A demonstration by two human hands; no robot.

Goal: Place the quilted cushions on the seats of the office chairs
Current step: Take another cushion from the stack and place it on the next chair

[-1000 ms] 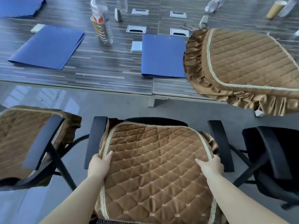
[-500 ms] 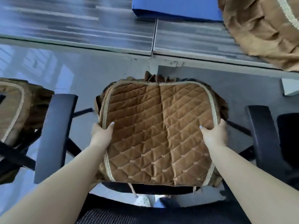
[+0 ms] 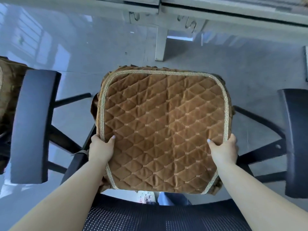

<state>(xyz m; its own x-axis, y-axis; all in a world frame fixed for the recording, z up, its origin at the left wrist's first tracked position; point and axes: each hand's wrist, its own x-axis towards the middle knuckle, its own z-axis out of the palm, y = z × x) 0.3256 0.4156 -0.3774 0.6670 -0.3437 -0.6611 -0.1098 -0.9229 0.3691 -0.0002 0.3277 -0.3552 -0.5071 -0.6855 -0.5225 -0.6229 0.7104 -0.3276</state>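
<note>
You looked straight down at a brown quilted cushion [image 3: 160, 130], diamond-stitched with a pale braided border, spread between the two armrests of an office chair. Your left hand [image 3: 100, 147] gripped the cushion's left edge, thumb on top and fingers curled out of sight beneath. Your right hand [image 3: 223, 150] gripped its right edge the same way. The cushion covered the seat almost wholly, so I could not tell whether it rested on the seat or hung just above it. Left of the cushion stood the chair's left armrest [image 3: 33, 125], a long dark pad; right of the cushion stood the right armrest [image 3: 295, 139]. Black struts showed under both armrests. On the side of the cushion nearest you curved the chair's dark mesh backrest [image 3: 150, 217]. Left of the left armrest, a second brown cushion [image 3: 10, 90] showed at the picture's edge. Beyond the cushion lay glossy grey floor [image 3: 83, 47], a pale table leg [image 3: 160, 44] and the table's edge [image 3: 233, 15].
</note>
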